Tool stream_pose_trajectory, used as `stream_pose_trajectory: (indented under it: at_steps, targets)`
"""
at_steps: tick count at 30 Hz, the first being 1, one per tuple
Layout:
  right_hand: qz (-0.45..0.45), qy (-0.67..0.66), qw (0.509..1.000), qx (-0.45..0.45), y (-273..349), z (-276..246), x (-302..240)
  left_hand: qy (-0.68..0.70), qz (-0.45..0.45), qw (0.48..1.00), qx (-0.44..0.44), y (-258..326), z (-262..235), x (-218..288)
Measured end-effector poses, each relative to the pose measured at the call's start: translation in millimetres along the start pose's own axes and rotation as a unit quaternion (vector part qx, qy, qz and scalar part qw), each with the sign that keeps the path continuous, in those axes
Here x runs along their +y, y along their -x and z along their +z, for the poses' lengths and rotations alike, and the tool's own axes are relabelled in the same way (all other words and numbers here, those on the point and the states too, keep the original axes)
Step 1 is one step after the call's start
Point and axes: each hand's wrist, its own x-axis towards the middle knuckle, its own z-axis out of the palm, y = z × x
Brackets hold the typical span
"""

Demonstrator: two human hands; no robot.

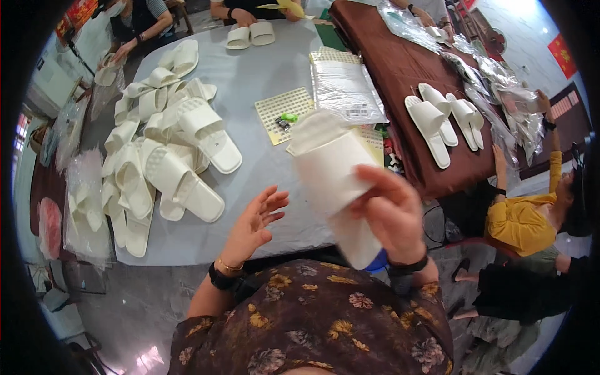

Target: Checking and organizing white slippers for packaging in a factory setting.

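From where I stand, the seated worker's right hand (394,212) pinches a white slipper (328,169) by the right side of its strap, blurred, above the near edge of the grey-covered table (250,162), its heel end pointing down toward the worker's lap. The left hand (253,222) is empty, fingers spread and slightly curled, just left of the slipper and apart from it. A heap of white slippers (181,178) covers the table's left side, some lying across others. Toward the middle lies a yellow sheet (267,119) of small marks with a bright green item (289,117) on it; beside it, nearer the right edge, rests a silvery packet (347,90). At the far edge, a co-worker's hand (242,17) is at a slipper pair (261,34).
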Motion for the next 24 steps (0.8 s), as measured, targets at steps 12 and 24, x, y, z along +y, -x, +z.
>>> stream_pose_trajectory:
  at_steps: [12, 24]
  targets:
    - [-0.031, 0.455, 0.890, 0.003, -45, -17, 103, 0.152, -0.012, 0.955, 0.256, 30, -35, -19]
    - [-0.253, 0.585, 0.767, 0.064, -70, -65, 131, 0.156, -0.037, 0.956, 0.247, 31, -38, -7]
